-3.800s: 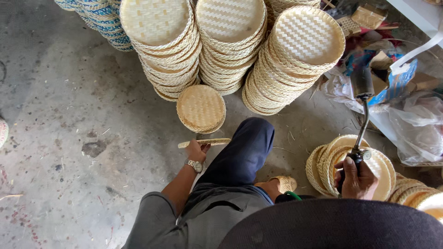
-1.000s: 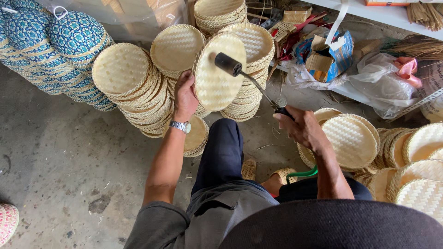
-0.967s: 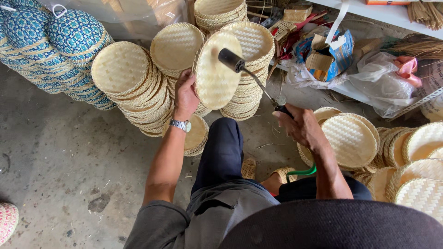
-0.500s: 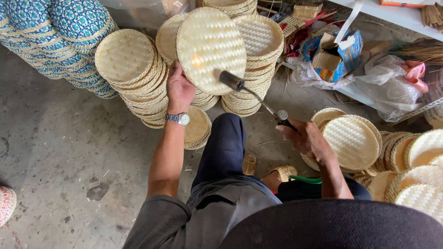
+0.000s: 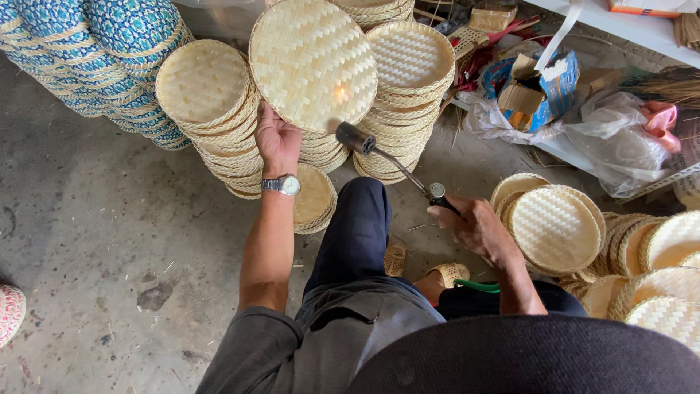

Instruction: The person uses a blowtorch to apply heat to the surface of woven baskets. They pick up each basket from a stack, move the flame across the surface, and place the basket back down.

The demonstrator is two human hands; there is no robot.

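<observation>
Our left hand [image 5: 275, 138] grips the tray [image 5: 313, 62] upright, face toward the torch [image 5: 394, 164] clenched in our right hand [image 5: 474, 226], so the flame meets the weave.

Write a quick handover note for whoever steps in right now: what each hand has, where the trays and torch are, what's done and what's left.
Left hand: grips the lower edge of a round woven bamboo tray, held up on edge facing the person.
Right hand: holds the gas torch by its handle, nozzle aimed at the tray; a small flame glow shows on the weave.
Around: stacks of plain trays behind the held one, blue patterned ones at the back left, more trays leaning at the right.
Done: flame is on the tray face. Left: cannot tell how much of this tray is singed, or which stacks are finished.
</observation>
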